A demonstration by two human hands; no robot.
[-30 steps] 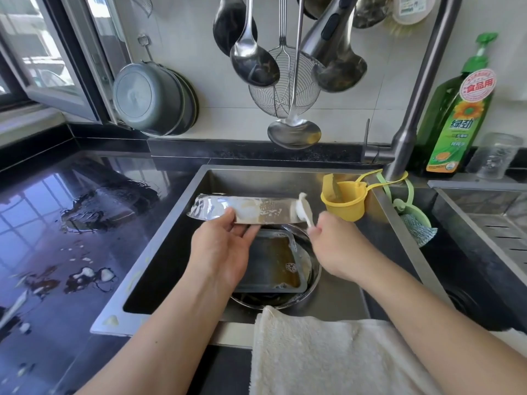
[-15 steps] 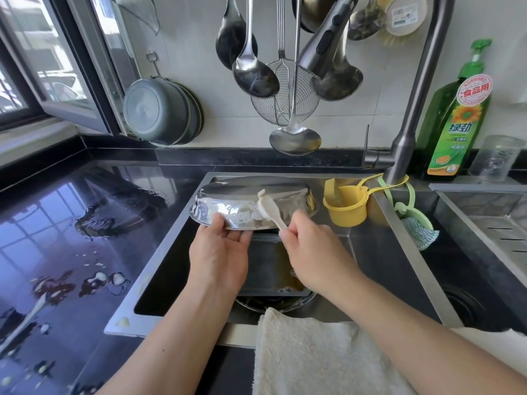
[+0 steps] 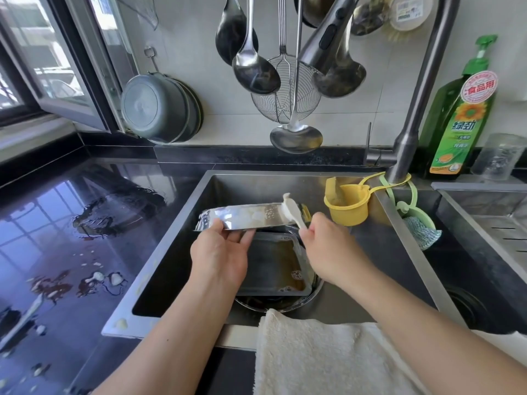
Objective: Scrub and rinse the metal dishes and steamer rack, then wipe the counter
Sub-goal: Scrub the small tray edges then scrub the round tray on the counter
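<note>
Tilting metal dish [image 3: 245,218] back edge-on, brush [image 3: 291,212] shifted to right end

Pale tiled wall [image 3: 199,38] at the far side, daylight streaming through the open window [image 3: 42,67] far left, glossy black counter [image 3: 71,238] gleaming wet.

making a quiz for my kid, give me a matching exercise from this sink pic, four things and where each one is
Things:
1. metal dish
2. rectangular tray
3. yellow cup
4. towel

Places:
A. draped over the sink's front edge
B. hanging at the faucet base
C. held in the left hand
D. lying in the sink, brown water in it

Pairs: 1-C, 2-D, 3-B, 4-A
</note>
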